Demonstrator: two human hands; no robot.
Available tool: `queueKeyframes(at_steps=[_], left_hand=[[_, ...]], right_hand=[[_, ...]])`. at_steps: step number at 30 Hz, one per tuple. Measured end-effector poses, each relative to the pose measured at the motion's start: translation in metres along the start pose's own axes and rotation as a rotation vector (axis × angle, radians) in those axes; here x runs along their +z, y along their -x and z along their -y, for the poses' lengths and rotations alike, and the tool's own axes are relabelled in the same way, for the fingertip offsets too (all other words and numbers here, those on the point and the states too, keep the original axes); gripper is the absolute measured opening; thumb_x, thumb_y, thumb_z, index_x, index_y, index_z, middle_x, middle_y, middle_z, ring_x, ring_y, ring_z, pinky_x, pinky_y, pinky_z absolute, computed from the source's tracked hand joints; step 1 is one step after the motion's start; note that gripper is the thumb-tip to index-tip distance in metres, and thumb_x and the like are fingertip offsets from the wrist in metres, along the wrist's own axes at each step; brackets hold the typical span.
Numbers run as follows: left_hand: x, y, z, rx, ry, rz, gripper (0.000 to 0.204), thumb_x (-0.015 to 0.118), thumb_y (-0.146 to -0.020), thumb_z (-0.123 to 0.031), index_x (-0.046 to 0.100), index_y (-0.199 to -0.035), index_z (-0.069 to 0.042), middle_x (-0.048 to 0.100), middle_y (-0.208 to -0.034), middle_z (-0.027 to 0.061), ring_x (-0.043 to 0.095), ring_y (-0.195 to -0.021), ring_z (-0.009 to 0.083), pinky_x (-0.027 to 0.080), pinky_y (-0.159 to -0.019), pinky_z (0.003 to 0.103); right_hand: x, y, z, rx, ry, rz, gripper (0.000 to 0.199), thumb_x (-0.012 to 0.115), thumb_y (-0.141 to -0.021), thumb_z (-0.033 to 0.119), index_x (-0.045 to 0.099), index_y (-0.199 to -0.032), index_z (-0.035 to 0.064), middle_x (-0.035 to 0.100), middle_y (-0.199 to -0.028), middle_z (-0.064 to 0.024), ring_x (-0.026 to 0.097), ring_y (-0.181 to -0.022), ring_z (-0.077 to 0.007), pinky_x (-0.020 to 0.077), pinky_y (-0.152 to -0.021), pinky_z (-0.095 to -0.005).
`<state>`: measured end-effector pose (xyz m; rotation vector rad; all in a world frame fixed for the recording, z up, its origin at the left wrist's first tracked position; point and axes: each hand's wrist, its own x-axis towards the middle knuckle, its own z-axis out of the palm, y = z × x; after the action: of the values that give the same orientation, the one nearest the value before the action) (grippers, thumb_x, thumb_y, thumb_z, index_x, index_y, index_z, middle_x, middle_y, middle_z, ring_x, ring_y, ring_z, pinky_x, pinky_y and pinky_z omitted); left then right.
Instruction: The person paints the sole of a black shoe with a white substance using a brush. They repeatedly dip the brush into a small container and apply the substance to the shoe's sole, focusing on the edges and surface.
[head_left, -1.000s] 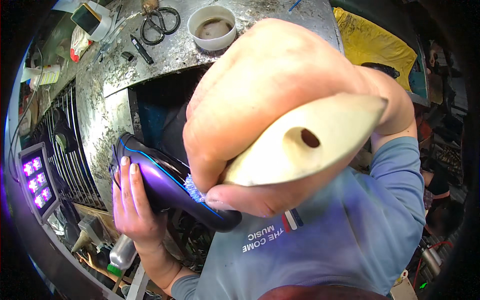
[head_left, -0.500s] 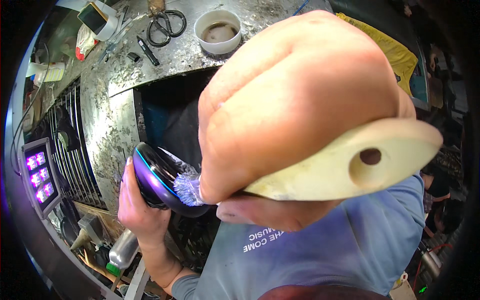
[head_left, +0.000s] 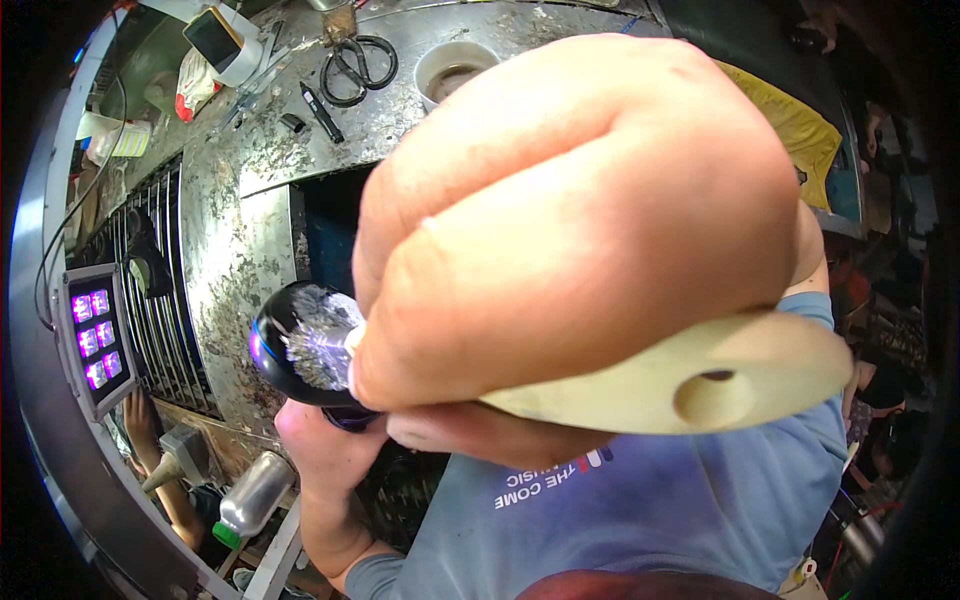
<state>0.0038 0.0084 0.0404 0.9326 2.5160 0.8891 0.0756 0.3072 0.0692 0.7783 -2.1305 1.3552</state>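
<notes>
The right hand (head_left: 590,230) fills most of the view, clenched into a tight fist around a pale wooden brush handle (head_left: 700,385) with 1 round hole near its wide end. The brush's bristles (head_left: 318,338) splay out to the left of the fist and press against a glossy black rounded object (head_left: 290,350) with a purple-blue sheen along its edge. The left hand (head_left: 325,450) sits directly under that black object, fingers curled up and gripping its lower part, so the piece is held just below and left of the fist. Beyond the black object lies a scuffed metal workbench (head_left: 240,240). At the far side of the bench from the black object rest a pair of black scissors (head_left: 358,65), a black marker (head_left: 322,112) and a white cup (head_left: 455,68). Left of the black object, past a metal grille (head_left: 150,290), glows a small lamp with purple lights (head_left: 92,335). A plastic bottle (head_left: 255,495) lies below the bench edge.
</notes>
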Motion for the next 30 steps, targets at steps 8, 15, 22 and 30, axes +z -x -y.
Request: queueKeyframes(at_steps=[8, 15, 22, 30], left_hand=[[-0.007, 0.005, 0.002, -0.132, 0.252, 0.21, 0.067, 0.094, -0.062, -0.027, 0.062, -0.115, 0.001, 0.073, -0.099, 0.0109, 0.071, -0.089, 0.0202, 0.055, -0.082, 0.034], [-0.002, 0.01, 0.005, -0.321, 0.718, 0.245, 0.064, 0.089, -0.068, -0.029, 0.062, -0.116, 0.002, 0.07, -0.101, 0.0063, 0.066, -0.092, 0.0142, 0.052, -0.085, 0.03], [-0.001, 0.005, -0.005, -0.368, 0.902, 0.246, 0.063, 0.083, -0.077, -0.036, 0.06, -0.12, 0.004, 0.069, -0.108, 0.0081, 0.065, -0.096, 0.0161, 0.051, -0.088, 0.03], [0.001, 0.006, -0.002, -0.43, 0.951, 0.297, 0.085, 0.07, -0.083, -0.051, 0.044, -0.14, 0.006, 0.059, -0.131, 0.0174, 0.061, -0.119, 0.0272, 0.048, -0.1, 0.038]], right_hand=[[0.025, -0.027, -0.024, -0.249, 0.068, -0.19, 0.024, 0.061, -0.084, 0.028, 0.062, -0.067, 0.0101, 0.059, -0.063, -0.0084, 0.061, -0.061, -0.0315, 0.0493, -0.056, -0.0408], [0.035, -0.03, -0.032, -0.229, 0.136, -0.208, 0.02, 0.063, -0.081, 0.027, 0.063, -0.068, 0.0114, 0.06, -0.065, -0.0082, 0.062, -0.063, -0.0327, 0.051, -0.057, -0.0423], [0.037, -0.02, -0.031, -0.11, 0.119, -0.116, 0.016, 0.069, -0.075, 0.026, 0.064, -0.071, 0.0114, 0.061, -0.067, -0.0075, 0.063, -0.064, -0.0317, 0.0519, -0.057, -0.0414], [0.043, -0.01, -0.032, -0.044, 0.086, -0.029, 0.017, 0.07, -0.075, 0.027, 0.063, -0.071, 0.0112, 0.059, -0.066, -0.0071, 0.063, -0.064, -0.0311, 0.0518, -0.056, -0.0416]])
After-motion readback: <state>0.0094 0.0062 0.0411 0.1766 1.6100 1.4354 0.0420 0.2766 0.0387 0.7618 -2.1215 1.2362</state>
